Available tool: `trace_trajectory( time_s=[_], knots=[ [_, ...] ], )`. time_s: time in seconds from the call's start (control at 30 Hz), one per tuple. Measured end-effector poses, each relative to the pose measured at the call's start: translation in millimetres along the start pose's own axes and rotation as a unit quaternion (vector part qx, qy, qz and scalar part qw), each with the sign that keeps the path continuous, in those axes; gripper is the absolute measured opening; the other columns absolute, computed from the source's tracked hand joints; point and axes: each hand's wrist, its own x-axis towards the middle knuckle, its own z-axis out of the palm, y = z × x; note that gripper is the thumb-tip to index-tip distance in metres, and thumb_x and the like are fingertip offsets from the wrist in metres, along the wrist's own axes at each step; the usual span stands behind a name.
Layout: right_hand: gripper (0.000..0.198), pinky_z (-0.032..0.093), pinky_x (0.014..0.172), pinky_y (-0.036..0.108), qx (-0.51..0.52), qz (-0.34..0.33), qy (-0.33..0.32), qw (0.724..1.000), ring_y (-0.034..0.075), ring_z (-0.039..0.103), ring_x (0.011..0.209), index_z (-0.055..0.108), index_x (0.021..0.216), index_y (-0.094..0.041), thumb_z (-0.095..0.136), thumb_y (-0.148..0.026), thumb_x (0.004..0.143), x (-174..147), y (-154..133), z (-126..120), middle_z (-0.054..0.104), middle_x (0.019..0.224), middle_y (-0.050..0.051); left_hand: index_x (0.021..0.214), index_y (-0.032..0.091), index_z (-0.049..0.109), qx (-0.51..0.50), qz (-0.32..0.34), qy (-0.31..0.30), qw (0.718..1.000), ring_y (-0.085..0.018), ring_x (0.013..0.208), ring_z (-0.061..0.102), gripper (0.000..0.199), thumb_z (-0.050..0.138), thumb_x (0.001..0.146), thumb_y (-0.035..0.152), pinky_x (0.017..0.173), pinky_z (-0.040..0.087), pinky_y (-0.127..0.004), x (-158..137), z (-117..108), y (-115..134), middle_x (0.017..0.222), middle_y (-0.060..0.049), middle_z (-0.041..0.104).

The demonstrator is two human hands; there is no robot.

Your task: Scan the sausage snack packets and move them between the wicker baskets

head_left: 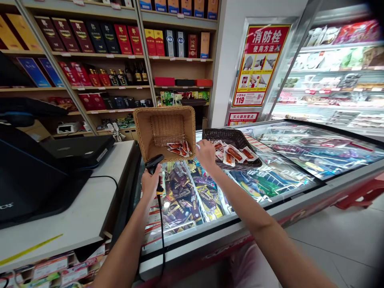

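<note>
Wicker basket (141, 132) stood tilted while the left hand (151, 185) clamped the barcode scanner (154, 164) and the right hand (206, 155), fingers closing, picked a snack packet (232, 154); presenting it squarely likely followed.

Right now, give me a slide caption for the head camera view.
Left hand grips a barcode scanner below a tan basket; right hand reaches snack packets in a dark basket.

Tan woven basket (164, 130) w/ red-white packets (179, 149) inside. Right of it, dark brown woven basket (228, 138), packets (235, 154) red/orange on white. Scanner (153, 164) below the tan basket: black, yellow band on handle, prob. Table (75, 216) left of it: white.
</note>
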Motion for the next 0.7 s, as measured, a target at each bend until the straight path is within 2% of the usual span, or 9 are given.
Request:
trace_trajectory(
  time_s=[0.07, 0.13, 0.27, 0.4, 0.47, 0.53, 0.6, 0.63, 0.7],
  knots=[
    [0.032, 0.042, 0.095, 0.039, -0.028, -0.033, -0.076, 0.996, 0.027, 0.058, 0.108, 0.073, 0.108, -0.012, 0.042, -0.020, 0.103, 18, -31, 27, 0.068, 0.117, 0.018, 0.080, 0.018, 0.064, -0.003, -0.010, 0.018, 1.000, -0.019, 0.044, 0.058, 0.049, 0.074, 0.073, 0.065, 0.044, 0.042, -0.027, 5, -8, -9, 0.051, 0.000, 0.059],
    [0.030, 0.040, 0.097, 0.042, -0.066, -0.035, -0.132, 0.988, 0.030, 0.056, 0.113, 0.074, 0.106, -0.009, 0.046, -0.016, 0.100, 32, -50, 52, 0.068, 0.117, 0.021, 0.082, 0.018, 0.065, -0.016, -0.017, 0.020, 1.000, -0.018, 0.044, 0.058, 0.051, 0.075, 0.072, 0.067, 0.044, 0.042, -0.027, 6, -10, -14, 0.051, 0.000, 0.058],
    [0.026, 0.038, 0.101, 0.046, -0.103, -0.019, -0.197, 0.975, 0.034, 0.055, 0.118, 0.076, 0.100, -0.008, 0.051, -0.006, 0.092, 45, -62, 83, 0.070, 0.113, 0.022, 0.082, 0.019, 0.062, -0.046, -0.023, -0.001, 0.999, -0.018, 0.040, 0.056, 0.052, 0.074, 0.072, 0.069, 0.042, 0.041, -0.026, 2, -5, -15, 0.049, 0.003, 0.055],
    [0.029, 0.040, 0.100, 0.044, -0.078, -0.005, -0.174, 0.982, 0.032, 0.057, 0.118, 0.070, 0.109, -0.009, 0.047, -0.003, 0.093, 39, -61, 85, 0.069, 0.118, 0.022, 0.083, 0.020, 0.059, -0.077, -0.021, -0.027, 0.996, -0.016, 0.040, 0.055, 0.051, 0.074, 0.073, 0.068, 0.041, 0.042, -0.026, -3, -2, -9, 0.049, 0.004, 0.055],
    [0.027, 0.044, 0.095, 0.041, -0.025, 0.061, -0.141, 0.988, 0.031, 0.061, 0.113, 0.063, 0.117, -0.009, 0.046, -0.009, 0.097, 31, -57, 77, 0.068, 0.119, 0.022, 0.082, 0.020, 0.059, -0.066, -0.028, -0.027, 0.997, -0.016, 0.040, 0.055, 0.050, 0.073, 0.074, 0.067, 0.041, 0.042, -0.025, -6, -2, -6, 0.050, 0.003, 0.057],
    [0.023, 0.047, 0.088, 0.038, 0.071, 0.136, -0.112, 0.982, 0.029, 0.066, 0.103, 0.057, 0.120, -0.013, 0.043, -0.018, 0.102, 21, -48, 65, 0.070, 0.112, 0.019, 0.082, 0.020, 0.059, -0.059, -0.029, -0.032, 0.997, -0.016, 0.040, 0.056, 0.049, 0.073, 0.074, 0.066, 0.041, 0.042, -0.025, -8, 0, -3, 0.051, 0.002, 0.059],
    [0.019, 0.050, 0.082, 0.036, 0.194, 0.193, -0.094, 0.957, 0.026, 0.069, 0.091, 0.054, 0.115, -0.017, 0.041, -0.026, 0.104, 9, -35, 54, 0.071, 0.099, 0.012, 0.082, 0.020, 0.059, -0.061, -0.026, -0.047, 0.997, -0.016, 0.041, 0.056, 0.049, 0.074, 0.073, 0.066, 0.041, 0.041, -0.025, -11, 2, -1, 0.051, 0.002, 0.059],
    [0.016, 0.052, 0.079, 0.036, 0.264, 0.222, -0.082, 0.935, 0.025, 0.069, 0.086, 0.053, 0.111, -0.020, 0.043, -0.030, 0.104, 1, -28, 48, 0.070, 0.092, 0.008, 0.082, 0.020, 0.058, -0.063, -0.027, -0.057, 0.996, -0.016, 0.040, 0.055, 0.050, 0.075, 0.072, 0.067, 0.041, 0.040, -0.024, -13, 4, 0, 0.050, 0.002, 0.058],
    [0.016, 0.056, 0.075, 0.035, 0.416, 0.277, -0.051, 0.864, 0.023, 0.069, 0.080, 0.050, 0.101, -0.024, 0.051, -0.040, 0.101, -15, -15, 39, 0.068, 0.084, 0.002, 0.081, 0.020, 0.058, -0.068, -0.033, -0.082, 0.994, -0.016, 0.040, 0.054, 0.052, 0.075, 0.070, 0.068, 0.040, 0.039, -0.024, -17, 8, 2, 0.049, 0.002, 0.057]
  ],
)
